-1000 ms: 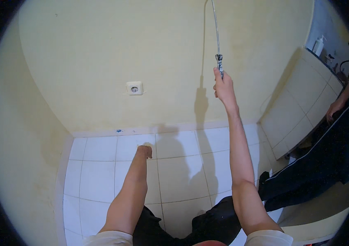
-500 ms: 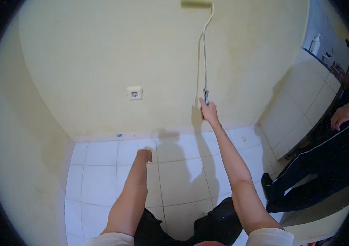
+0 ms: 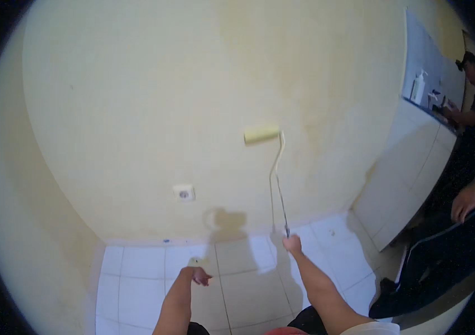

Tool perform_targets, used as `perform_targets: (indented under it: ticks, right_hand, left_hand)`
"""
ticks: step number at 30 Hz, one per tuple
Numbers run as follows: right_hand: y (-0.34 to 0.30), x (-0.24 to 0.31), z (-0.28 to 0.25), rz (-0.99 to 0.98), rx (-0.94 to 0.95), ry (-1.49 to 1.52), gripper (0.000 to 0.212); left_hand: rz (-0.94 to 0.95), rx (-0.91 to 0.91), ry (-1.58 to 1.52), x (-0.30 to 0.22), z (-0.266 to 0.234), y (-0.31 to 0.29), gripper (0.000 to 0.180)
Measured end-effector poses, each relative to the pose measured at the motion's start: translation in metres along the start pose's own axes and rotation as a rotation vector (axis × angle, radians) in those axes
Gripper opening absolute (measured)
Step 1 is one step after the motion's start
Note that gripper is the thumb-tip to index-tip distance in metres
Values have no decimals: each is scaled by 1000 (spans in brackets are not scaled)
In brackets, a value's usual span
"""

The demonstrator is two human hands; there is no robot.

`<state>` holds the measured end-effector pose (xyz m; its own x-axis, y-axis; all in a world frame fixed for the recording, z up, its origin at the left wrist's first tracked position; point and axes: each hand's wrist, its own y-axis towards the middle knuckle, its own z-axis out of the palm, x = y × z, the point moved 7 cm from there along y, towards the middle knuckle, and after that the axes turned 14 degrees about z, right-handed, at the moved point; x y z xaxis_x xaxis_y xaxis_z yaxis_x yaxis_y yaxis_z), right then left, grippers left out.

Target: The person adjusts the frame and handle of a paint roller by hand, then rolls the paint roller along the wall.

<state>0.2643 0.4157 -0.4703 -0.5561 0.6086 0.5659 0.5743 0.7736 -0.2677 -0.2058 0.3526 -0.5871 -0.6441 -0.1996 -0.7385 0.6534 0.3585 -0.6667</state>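
My right hand (image 3: 292, 243) is closed around the grip of a paint roller with a long thin metal frame. The roller's pale yellow sleeve (image 3: 261, 134) lies almost level and appears to rest against the cream wall (image 3: 137, 111), above and to the right of a white wall socket (image 3: 184, 193). Lower on the left, my left hand (image 3: 200, 276) hangs over the floor tiles with nothing visible in it, its fingers loosely extended. Just beyond it shows a small yellowish patch (image 3: 197, 261) on the floor, too indistinct to name.
White floor tiles (image 3: 248, 290) meet the wall along a low skirting. To the right stands a tiled counter (image 3: 405, 151) with a white pump bottle (image 3: 418, 86) on top. Another person in dark clothes (image 3: 449, 262) is close by on the right, near the counter. A side wall (image 3: 20, 212) bounds the left.
The roller has come down the wall, nearer the socket's height, and my right hand has lowered with it. The view has tilted up, showing more of the wall and the other person.
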Motion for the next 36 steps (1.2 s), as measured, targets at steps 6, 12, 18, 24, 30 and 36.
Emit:
perform_targets:
  ticks: [6,12,18,24,30,36]
  right_hand:
    - [-87,-64,-84,-14,-17,-37,37]
    - [-255,-160,-233,440,-192,-319,34]
    - [-426,-106,-384,632,111,-412,33]
    - [-552,-68,-451,738,371,-427,33]
    - [-578,-53,-446,792,496,-333,32]
    - [-521,40,-412,520,588,-301,25]
  left_hand:
    - [102,-381,573,38,-36,-149,38]
    - [27,-846,151,3,66,-366,31]
    - [2,-817,49,-231,144,-569,32]
    - [40,-774,-27,-366,196,-679,33]
    - [69,-719,-75,-407,267,-715,34]
    - [112,-696,4,-413,327,-699,34]
